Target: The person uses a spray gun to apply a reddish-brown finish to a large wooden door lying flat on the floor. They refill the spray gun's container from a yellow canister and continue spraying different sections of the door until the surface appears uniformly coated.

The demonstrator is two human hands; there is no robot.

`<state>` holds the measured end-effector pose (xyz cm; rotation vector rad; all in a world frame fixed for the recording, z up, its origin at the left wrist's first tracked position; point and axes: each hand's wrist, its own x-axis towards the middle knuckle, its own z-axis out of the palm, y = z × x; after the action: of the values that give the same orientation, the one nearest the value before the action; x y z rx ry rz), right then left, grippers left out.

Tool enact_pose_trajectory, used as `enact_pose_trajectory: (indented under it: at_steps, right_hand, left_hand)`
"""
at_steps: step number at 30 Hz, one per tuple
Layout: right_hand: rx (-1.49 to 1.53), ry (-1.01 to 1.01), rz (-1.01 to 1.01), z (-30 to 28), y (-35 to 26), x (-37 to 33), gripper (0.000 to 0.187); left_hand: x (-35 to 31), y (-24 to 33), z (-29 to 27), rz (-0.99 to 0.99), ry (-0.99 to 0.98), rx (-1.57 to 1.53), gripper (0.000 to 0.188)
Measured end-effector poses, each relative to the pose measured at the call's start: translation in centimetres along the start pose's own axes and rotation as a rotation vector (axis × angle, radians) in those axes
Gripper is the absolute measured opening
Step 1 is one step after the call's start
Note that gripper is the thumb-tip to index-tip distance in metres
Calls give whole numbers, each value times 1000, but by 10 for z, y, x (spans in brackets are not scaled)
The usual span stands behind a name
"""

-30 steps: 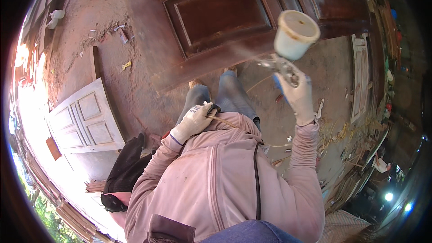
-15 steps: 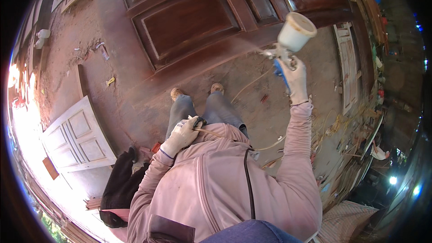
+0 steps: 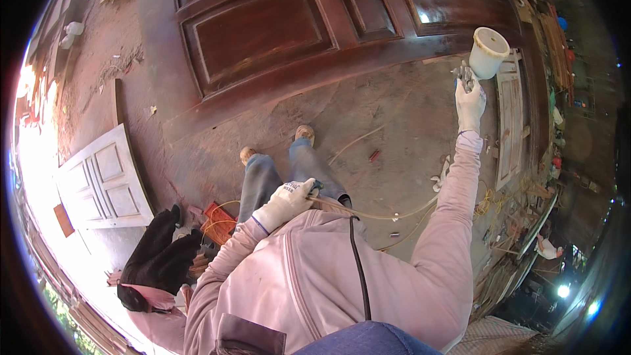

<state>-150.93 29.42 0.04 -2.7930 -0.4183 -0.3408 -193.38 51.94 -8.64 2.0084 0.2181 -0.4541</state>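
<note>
My right hand (image 3: 470,106), in a white glove, is wrapped round a spray gun (image 3: 467,77) at the right. A whitish paint cup (image 3: 488,56) with a stained lid sits on the gun, tilted. The gun is close to the lower right edge of a dark brown panelled door (image 3: 263,36), which lies flat and glossy in front of my feet. At my waist my left hand (image 3: 286,202), also gloved, is closed round a thin tan hose (image 3: 368,215) that runs off to the right. My left fingertips are partly hidden.
A pale panelled door (image 3: 105,181) leans at the left, near black-clad legs (image 3: 161,253). Another pale door (image 3: 511,118) stands at the right. Yellow cord (image 3: 485,202) and scraps lie on the floor. A red crate-like object (image 3: 220,220) is left of my legs.
My right hand has moved right and slightly farther away with the spray gun. The mist at its nozzle no longer shows. My left hand has shifted a little right, still on the hose.
</note>
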Motion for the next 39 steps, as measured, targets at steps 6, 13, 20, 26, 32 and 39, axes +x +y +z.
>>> enact_pose_trajectory:
  at_steps: [6, 13, 20, 26, 32, 39]
  right_hand:
    - [492, -288, 70, 6, -67, -79, 35]
    - [762, -549, -107, 7, -220, -185, 29]
    - [989, -797, -163, 66, -332, -261, 32]
    - [1059, -858, -116, 62, -341, -279, 25]
    - [803, -531, 3, 49, -220, -233, 27]
    - [635, -256, 100, 24, -57, -141, 23]
  left_hand:
    - [-38, -39, 0, -15, -5, -54, 23]
    - [-109, -82, 8, -20, 91, -110, 21]
    - [-154, -101, 6, -40, 137, -168, 20]
    - [-154, -100, 5, -66, 138, -192, 18]
    - [-109, -83, 1, -75, 14, -131, 18]
    - [-18, -28, 8, -46, -119, -23, 28]
